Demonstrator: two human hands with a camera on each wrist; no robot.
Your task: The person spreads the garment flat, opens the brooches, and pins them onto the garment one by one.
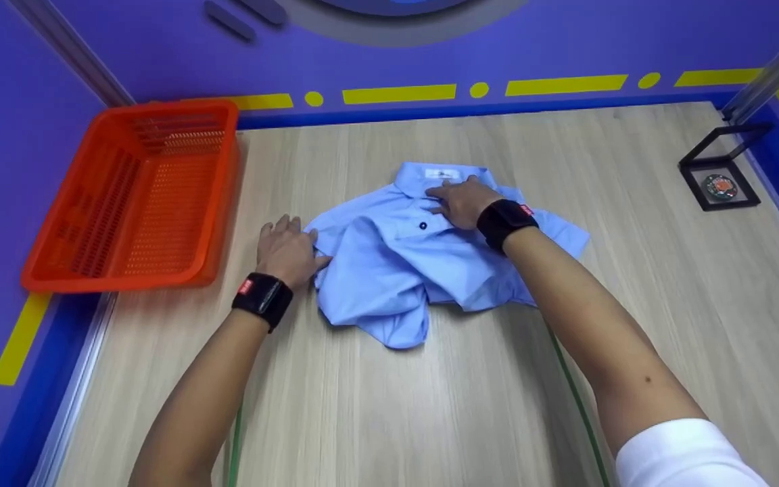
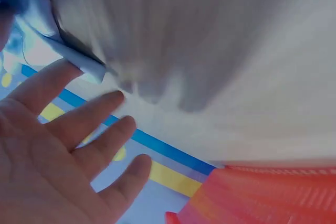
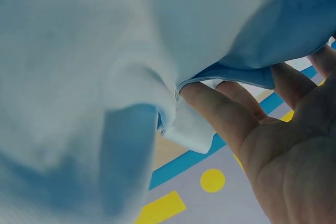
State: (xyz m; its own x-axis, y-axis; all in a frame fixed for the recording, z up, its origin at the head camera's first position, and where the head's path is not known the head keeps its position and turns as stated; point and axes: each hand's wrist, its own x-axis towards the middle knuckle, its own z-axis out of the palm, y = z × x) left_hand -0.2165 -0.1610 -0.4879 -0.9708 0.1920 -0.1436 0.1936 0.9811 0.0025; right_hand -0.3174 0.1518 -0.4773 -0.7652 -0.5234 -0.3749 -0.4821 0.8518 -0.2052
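item: light-blue shirt [image 1: 369, 284], one; collared, short-sleeved. located to the right of the orange basket [image 1: 218, 223], well apart from it, on the wood-grain table [image 1: 362, 412]. collar placed toward the far wall, with a white label [image 1: 442, 174] shown inside; a dark button [image 1: 423, 225] is seen below it. body of the garment rumpled, its lower part bunched in loose folds.

left hand [image 1: 288, 250]: placed between basket and shirt. nothing is grasped; the fingers are spread, and the garment's near-basket edge is merely touched.

right hand [image 1: 465, 201]: placed farther from the basket, laid on the shirt just below the collar. no clench is shown; the cloth is touched with extended fingers.

wristbands, black, two: one worn at each wrist.

display case [image 1: 692, 186], black-framed, a round disc held in it: far to the right of the basket; untouched.

step in hand, as judged: the shirt is being arranged, its collar and side set straight. by the next move, light fingertip contact at the collar appears called for, with the folds drawn flat and no tug given to the neckline.
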